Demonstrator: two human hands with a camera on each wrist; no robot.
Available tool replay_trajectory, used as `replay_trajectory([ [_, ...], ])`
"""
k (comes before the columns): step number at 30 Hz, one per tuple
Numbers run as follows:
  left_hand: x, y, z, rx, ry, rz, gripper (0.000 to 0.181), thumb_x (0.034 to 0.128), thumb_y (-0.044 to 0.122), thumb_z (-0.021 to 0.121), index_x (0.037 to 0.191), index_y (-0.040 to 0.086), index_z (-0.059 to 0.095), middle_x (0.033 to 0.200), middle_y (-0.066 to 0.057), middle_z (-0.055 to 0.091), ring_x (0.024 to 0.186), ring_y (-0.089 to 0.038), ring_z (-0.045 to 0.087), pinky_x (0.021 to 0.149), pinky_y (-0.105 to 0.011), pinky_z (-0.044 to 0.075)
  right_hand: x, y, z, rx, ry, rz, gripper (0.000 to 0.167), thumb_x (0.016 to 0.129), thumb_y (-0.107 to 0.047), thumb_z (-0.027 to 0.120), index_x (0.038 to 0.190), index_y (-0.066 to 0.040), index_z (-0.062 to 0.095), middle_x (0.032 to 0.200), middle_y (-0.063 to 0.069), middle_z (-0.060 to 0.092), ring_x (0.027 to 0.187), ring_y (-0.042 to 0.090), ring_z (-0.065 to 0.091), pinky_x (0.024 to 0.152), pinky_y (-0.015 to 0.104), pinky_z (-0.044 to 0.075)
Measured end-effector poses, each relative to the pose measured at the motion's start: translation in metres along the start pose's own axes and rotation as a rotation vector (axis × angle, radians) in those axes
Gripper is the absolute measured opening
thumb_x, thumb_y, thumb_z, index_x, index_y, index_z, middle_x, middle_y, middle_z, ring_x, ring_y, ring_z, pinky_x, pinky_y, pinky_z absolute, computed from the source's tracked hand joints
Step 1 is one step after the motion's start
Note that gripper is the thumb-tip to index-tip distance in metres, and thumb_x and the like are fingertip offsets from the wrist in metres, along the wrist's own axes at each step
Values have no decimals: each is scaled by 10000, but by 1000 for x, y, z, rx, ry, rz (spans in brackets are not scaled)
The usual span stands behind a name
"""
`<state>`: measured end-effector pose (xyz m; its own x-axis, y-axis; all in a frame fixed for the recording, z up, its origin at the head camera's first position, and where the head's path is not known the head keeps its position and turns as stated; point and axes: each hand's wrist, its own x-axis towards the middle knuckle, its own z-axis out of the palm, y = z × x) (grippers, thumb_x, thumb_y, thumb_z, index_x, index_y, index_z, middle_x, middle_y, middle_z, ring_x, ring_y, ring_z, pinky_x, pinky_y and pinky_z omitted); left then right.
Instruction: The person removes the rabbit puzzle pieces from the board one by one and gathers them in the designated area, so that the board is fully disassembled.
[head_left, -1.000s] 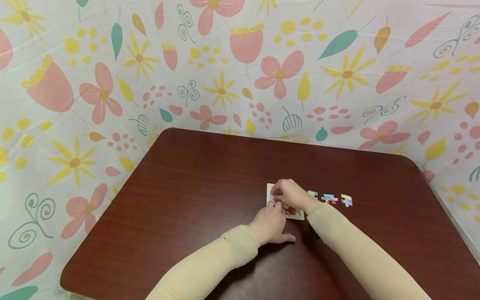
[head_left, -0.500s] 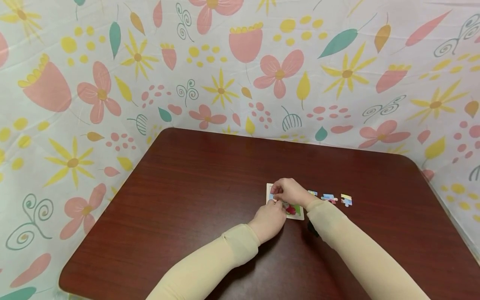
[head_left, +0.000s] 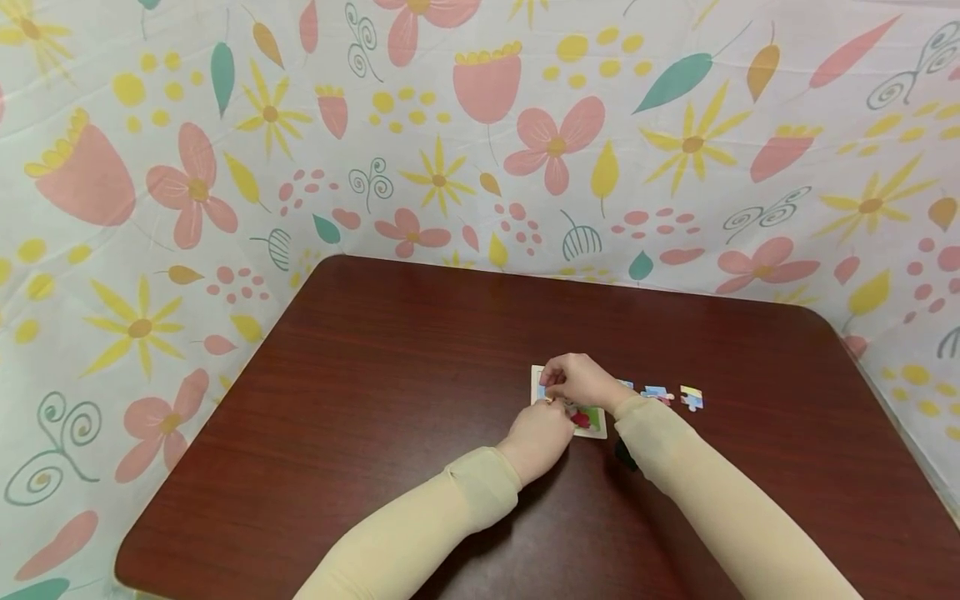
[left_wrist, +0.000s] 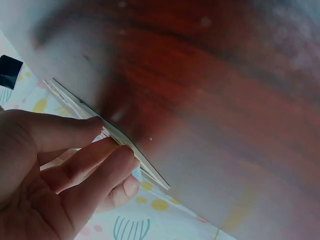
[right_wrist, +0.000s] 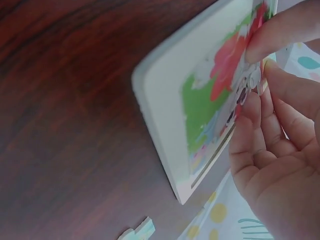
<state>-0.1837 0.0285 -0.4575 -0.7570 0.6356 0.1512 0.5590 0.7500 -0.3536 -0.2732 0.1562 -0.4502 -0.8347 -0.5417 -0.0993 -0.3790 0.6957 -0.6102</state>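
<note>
A puzzle board [head_left: 595, 423] with a pale frame and a red and green picture lies under both hands. My left hand [head_left: 536, 439] rests at its near left side; in the left wrist view the bent fingers and thumb touch the board [left_wrist: 156, 176]. Over the upper left part of the board, my right hand [head_left: 583, 385] pinches a small puzzle piece, mostly hidden by the fingers. The right wrist view shows the right hand [right_wrist: 280, 135] low over the picture, beside the white frame [right_wrist: 162, 100]. The exact fit of the piece is hidden.
Loose puzzle pieces lie right of the board, one with yellow and blue [head_left: 692, 397], another blue and red [head_left: 656, 392], and one partly behind the right wrist [head_left: 626, 384]. A dark object [head_left: 626, 456] shows beside the right sleeve. Floral cloth [head_left: 420, 167] hangs behind the brown table [head_left: 390, 350].
The left hand's thumb, spread out over the table a second ago, has drawn in out of sight in the head view. The right hand has barely moved.
</note>
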Motion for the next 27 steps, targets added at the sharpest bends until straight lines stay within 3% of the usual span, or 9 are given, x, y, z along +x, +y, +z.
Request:
replay_trajectory([
  [5, 1, 0, -1, -8, 11, -13, 163, 907, 196, 583, 876, 234, 738, 832, 81, 630, 678, -41, 595, 510, -185, 498, -1, -1, -2, 17, -7, 11, 48, 839, -42, 688, 869, -71, 665, 762, -7, 629, 694, 116, 574, 662, 298, 481],
  [16, 2, 0, -3, 35, -22, 18, 154, 894, 210, 597, 843, 269, 730, 812, 98, 622, 625, 5, 574, 487, -174, 481, -3, 3, -1, 57, -10, -1, 47, 856, -38, 671, 892, -66, 659, 769, -5, 629, 701, 117, 578, 676, 305, 480],
  [22, 2, -2, -3, 19, -63, 10, 152, 907, 206, 604, 848, 264, 732, 829, 101, 626, 611, 7, 569, 472, -180, 478, -2, 0, -2, 48, -3, -15, 43, 846, -57, 693, 871, -47, 659, 762, -6, 627, 692, 121, 578, 670, 296, 484],
  [27, 2, -1, -3, -8, -57, 7, 168, 904, 198, 605, 834, 270, 740, 836, 90, 633, 619, 1, 582, 480, -178, 482, -3, -1, -3, 21, 19, -18, 54, 845, -74, 700, 861, -35, 665, 766, -11, 633, 702, 107, 585, 688, 298, 496],
])
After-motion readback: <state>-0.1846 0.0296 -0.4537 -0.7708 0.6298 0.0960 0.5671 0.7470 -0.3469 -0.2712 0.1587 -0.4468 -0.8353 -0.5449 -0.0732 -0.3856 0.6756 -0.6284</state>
